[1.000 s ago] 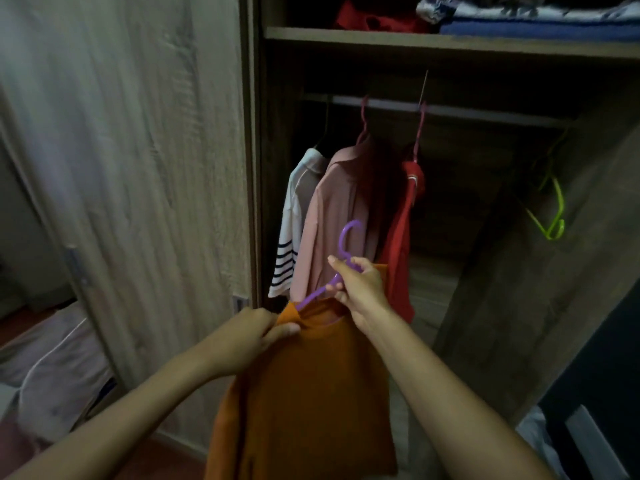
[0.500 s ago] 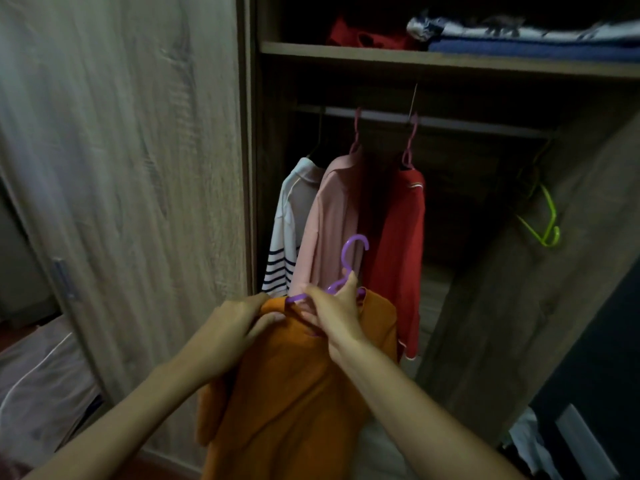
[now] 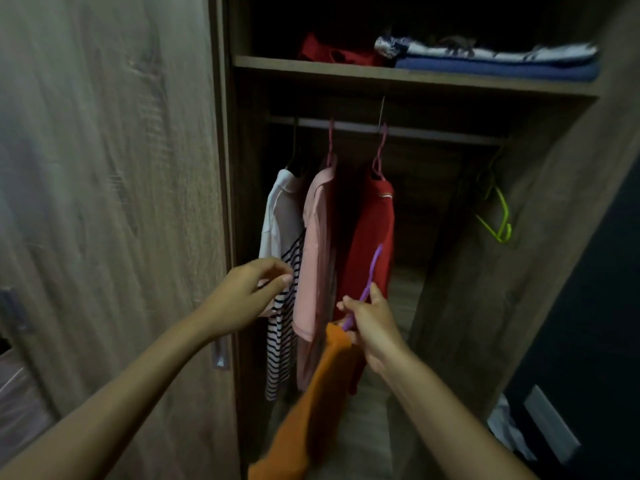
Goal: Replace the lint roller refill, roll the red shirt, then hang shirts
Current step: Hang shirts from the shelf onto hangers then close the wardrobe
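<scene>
Three shirts hang from the wardrobe rail — a striped white shirt at the left, a pink shirt beside it, a red shirt next. An empty green hanger hangs at 3 o'clock from the red shirt, well apart. On the shelf above lie folded clothes: a red piece, and a patterned piece on top of a blue one. The sliding door covers the wardrobe's left half.

Right hand — fingers closed on the neck of a purple hanger that carries an orange shirt. Hanger hook points toward 12–1 o'clock, in front of the red shirt's lower part. Orange shirt's long axis runs from the hand toward 7 o'clock, blurred, below the rail and in front of the pink shirt's hem.

Left hand — thumb and fingers slightly parted, holding nothing, in front of the striped shirt; whether it touches the fabric I cannot tell.
</scene>
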`<state>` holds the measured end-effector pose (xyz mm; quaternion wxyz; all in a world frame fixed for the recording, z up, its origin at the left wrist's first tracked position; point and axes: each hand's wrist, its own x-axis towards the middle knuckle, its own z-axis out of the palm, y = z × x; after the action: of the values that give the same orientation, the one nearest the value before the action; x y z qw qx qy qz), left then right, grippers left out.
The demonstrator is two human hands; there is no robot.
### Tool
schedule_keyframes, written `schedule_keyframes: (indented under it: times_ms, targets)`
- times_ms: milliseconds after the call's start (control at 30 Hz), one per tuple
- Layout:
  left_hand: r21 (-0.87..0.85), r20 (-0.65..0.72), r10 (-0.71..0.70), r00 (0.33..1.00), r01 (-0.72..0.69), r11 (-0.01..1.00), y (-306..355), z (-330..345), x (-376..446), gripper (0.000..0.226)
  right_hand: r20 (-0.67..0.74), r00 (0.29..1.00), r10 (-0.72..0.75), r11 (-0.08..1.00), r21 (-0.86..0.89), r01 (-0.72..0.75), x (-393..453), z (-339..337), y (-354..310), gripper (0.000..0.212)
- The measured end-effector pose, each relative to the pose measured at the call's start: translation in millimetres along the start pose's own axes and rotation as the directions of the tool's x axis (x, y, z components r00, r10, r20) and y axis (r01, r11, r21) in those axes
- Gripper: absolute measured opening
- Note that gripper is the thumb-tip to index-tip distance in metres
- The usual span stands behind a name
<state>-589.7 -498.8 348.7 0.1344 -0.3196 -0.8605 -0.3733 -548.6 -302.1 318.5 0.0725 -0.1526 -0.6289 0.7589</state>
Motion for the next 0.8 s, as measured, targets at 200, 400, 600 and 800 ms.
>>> schedule_keyframes:
  times_ms: [200,400,600,800]
  targets:
    - [0.149,0.021,0.204,0.979,-0.205,0.967,20.4,29.4,76.3,0.032,-0.020,0.998,0.056,0.983,0.176,-0.052,-21.1,-30.8,-8.1,0.020]
    - [0.353,0.056,0.242,0.969,-0.246,0.903,61.5,70.9,160.3,0.051,-0.076,0.991,0.114,0.973,0.209,-0.095,-54.2,-53.9,-14.1,0.061]
    - [0.509,0.232,0.224,0.947,-0.315,0.801,77.4,102.5,197.1,0.055,-0.095,0.983,0.160,0.930,0.349,-0.118,-75.9,-73.2,-18.8,0.046]
    - [0.586,0.219,0.141,0.965,-0.246,0.772,52.5,125.2,202.7,0.050,-0.074,0.988,0.138,0.894,0.439,-0.092,-100.9,-81.2,-35.5,0.042]
